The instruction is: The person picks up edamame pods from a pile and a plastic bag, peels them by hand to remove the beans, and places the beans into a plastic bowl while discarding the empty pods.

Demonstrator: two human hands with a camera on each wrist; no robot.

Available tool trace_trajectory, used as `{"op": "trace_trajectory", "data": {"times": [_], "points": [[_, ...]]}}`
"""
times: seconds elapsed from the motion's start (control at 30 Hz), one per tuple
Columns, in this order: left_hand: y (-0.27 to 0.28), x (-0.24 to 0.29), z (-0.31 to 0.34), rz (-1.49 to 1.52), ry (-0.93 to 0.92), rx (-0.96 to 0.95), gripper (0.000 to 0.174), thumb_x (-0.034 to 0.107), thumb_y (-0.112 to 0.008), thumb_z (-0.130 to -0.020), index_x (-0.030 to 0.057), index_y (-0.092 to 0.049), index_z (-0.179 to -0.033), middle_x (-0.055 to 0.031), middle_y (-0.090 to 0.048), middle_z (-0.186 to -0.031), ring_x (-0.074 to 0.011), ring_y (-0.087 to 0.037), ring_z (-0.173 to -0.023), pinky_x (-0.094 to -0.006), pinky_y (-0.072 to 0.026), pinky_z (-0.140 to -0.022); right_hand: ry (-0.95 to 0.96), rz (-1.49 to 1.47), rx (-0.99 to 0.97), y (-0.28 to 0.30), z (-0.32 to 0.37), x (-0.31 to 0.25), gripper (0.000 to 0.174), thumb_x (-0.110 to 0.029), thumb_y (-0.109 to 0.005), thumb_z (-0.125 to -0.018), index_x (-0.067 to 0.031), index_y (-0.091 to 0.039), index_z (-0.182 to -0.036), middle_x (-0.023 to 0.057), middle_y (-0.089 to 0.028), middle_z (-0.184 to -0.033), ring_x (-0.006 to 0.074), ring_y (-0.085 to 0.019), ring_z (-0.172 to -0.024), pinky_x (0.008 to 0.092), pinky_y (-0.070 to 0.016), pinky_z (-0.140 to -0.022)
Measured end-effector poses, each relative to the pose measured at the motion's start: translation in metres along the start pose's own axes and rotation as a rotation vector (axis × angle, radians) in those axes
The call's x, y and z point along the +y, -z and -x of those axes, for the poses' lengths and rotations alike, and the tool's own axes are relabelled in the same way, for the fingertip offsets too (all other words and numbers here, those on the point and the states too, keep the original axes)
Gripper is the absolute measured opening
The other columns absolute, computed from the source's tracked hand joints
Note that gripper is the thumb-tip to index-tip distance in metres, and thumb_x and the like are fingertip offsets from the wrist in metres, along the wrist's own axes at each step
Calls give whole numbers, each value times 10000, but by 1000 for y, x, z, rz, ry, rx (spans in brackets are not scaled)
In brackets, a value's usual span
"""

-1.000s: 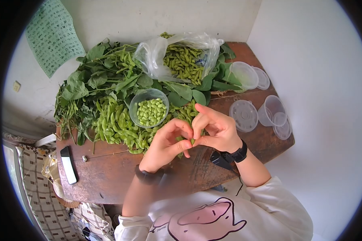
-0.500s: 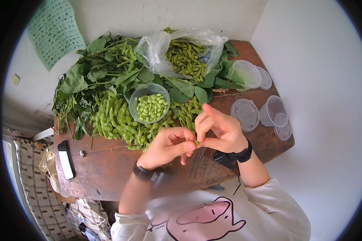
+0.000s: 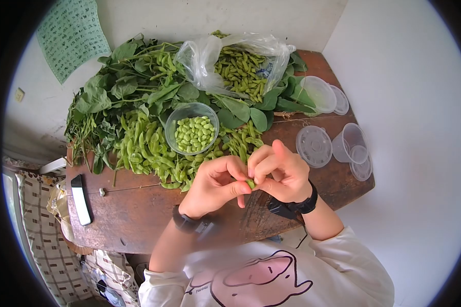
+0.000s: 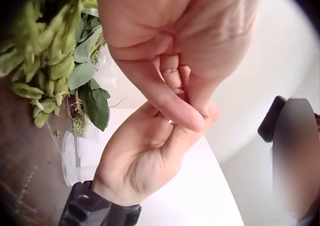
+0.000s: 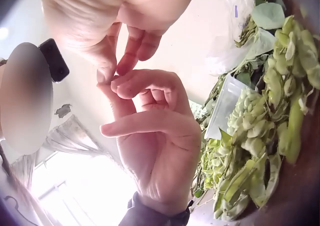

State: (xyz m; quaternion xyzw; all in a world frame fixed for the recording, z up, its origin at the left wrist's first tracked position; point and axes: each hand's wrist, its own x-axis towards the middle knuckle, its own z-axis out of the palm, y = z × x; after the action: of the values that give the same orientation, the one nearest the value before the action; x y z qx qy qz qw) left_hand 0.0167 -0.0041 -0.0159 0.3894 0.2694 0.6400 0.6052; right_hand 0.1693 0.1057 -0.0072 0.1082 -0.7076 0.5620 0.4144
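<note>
Between the two hands, low in front of the bean pile, a small green pod (image 3: 250,183) shows at the fingertips. The left hand (image 3: 216,185) pinches it between thumb and finger. From the other side the right hand (image 3: 281,173) pinches at the same pod with thumb and index finger. Both wrist views show the fingertips of the hands meeting, and the pod is hidden there. A clear round bowl (image 3: 170,139) of shelled green beans (image 3: 193,134) stands behind the left hand, among loose pods (image 3: 143,146).
Leafy stalks (image 3: 95,98) cover the table's back left. Behind the bowl lies a clear plastic bag (image 3: 200,59) of pods. Clear lids (image 3: 313,147) and an empty tub (image 3: 344,145) are at the right. A phone (image 3: 81,200) lies on the table (image 3: 133,220) at the left.
The right hand's index finger, raised before, has bent down toward the pod. Both hands have stayed together at the pod, now slightly lower in the head view.
</note>
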Motion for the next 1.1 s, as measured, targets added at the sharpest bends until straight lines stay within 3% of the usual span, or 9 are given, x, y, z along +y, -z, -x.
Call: {"op": "trace_trajectory", "data": {"times": [0.13,0.23,0.3,0.93,1.1], "points": [[-2,0,-1,-41,-99,42,139,31,-710,-858,-13,-591,-915,-81,-610,-901,-143,-632,-777,-248,-567,-563,47,71,-13,12,-2,4,912,32,-751,-779,-83,-243,-1528,16,-633,-784,194,-539,-790,301,-455,-694],[1,2,-2,-131,-107,15,135,27,-706,-860,-8,-603,-939,-81,-612,-899,-138,-627,-772,-250,-567,-567,65,166,-44,15,-2,4,929,10,-777,-762,-57,-246,-1521,15,-666,-803,188,-533,-817,302,-451,-706],[2,1,-2,-140,-114,8,134,26,-705,-862,-6,-608,-949,-79,-612,-896,-136,-624,-766,-247,-563,-566,25,110,-3,10,-2,3,871,33,-755,-760,-70,-312,-1503,8,-664,-835,179,-526,-817,330,-415,-816],[9,8,2,-120,76,-176,114,39,-616,-931,22,-536,-1010,-38,-527,-998,-113,-577,-889,-252,-545,-692,-3,178,-39,6,-2,0,797,22,-743,-756,-94,-404,-1468,-20,-670,-807,163,-479,-842,307,-399,-831],[8,7,-3,-191,-14,-180,91,40,-606,-933,12,-540,-989,-62,-473,-1035,-134,-560,-894,-258,-545,-697,-4,190,-30,6,-3,-1,781,26,-737,-758,-90,-415,-1460,-23,-668,-812,165,-478,-846,307,-400,-825]]}}
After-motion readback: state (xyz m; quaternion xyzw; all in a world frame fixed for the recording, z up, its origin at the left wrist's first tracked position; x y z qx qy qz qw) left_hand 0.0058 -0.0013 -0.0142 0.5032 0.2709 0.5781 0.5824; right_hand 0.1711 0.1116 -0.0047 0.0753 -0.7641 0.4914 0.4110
